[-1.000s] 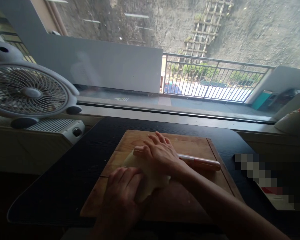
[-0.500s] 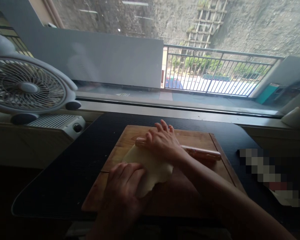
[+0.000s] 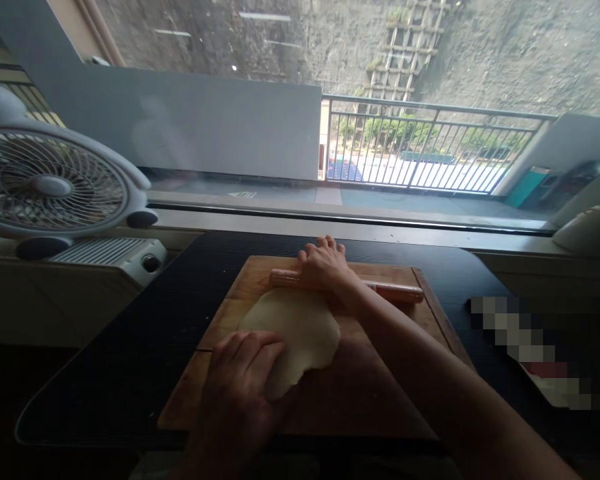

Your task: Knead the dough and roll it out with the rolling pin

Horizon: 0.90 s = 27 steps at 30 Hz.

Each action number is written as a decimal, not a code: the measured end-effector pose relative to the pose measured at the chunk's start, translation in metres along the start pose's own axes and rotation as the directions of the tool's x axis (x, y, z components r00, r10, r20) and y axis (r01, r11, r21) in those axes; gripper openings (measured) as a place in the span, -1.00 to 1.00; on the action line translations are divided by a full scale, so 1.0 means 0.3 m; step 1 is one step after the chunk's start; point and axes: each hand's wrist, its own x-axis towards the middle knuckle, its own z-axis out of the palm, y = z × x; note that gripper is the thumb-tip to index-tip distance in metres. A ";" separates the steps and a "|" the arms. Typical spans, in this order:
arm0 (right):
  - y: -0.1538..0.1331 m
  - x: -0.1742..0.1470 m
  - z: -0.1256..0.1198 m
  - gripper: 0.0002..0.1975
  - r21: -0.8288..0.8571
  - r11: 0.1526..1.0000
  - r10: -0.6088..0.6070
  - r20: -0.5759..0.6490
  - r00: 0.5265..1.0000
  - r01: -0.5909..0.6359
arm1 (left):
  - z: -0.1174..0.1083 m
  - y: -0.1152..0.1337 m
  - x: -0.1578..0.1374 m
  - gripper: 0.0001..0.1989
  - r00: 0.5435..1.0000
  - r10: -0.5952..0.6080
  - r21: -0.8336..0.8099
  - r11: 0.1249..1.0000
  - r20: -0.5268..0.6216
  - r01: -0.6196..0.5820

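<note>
A flat, pale sheet of dough with an uneven near edge lies on the wooden board. My left hand is closed over the dough's near left edge, fingers together; the thumb's grip is partly hidden. Beyond the dough, a wooden rolling pin lies crosswise, its surface shiny as if wrapped in clear film. My right hand presses on the pin's left part with the palm, its fingers stretched out past it toward the far edge of the board. The pin sits just off the dough's far edge.
A dark table carries the board, with a blurred-out object at its right. To the left, a white fan stands on a white ribbed box. A window sill runs behind the table.
My right hand and the rolling pin have moved slightly away, off the dough's far edge, so more of the dough shows. My left hand stays at the dough's edge. The view has shifted slightly.
</note>
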 end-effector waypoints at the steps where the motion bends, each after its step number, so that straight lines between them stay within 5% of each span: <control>1: -0.002 -0.006 0.001 -0.55 0.011 1.000 -0.009 0.007 1.000 0.009 | 0.000 0.001 0.001 -0.75 1.000 -0.001 -0.002 1.000 0.001 0.001; 6: -0.022 -0.096 0.017 -0.55 0.008 0.970 -0.242 -0.091 0.966 0.243 | -0.002 -0.002 -0.004 -0.76 1.000 -0.016 0.014 1.000 -0.008 0.016; 12: 0.018 0.013 -0.021 -0.55 -0.087 0.996 -0.045 -0.282 0.958 0.021 | -0.058 -0.087 -0.069 -0.51 0.972 -0.168 0.182 0.973 0.162 0.138; 17: 0.001 -0.072 0.003 -0.52 -0.126 0.970 -0.232 -0.219 0.948 0.208 | -0.089 -0.110 -0.039 -0.53 0.950 -0.197 0.341 0.934 0.242 0.107; 23: 0.038 -0.105 -0.117 -0.45 -0.176 0.972 -0.193 -0.231 0.954 0.154 | -0.144 -0.021 0.122 -0.69 0.987 -0.126 0.597 0.801 0.096 0.044; 27: 0.037 -0.159 -0.184 -0.46 -0.177 0.957 -0.260 -0.181 0.949 0.228 | -0.099 0.095 0.122 -0.85 0.987 0.052 0.415 0.903 0.154 -0.112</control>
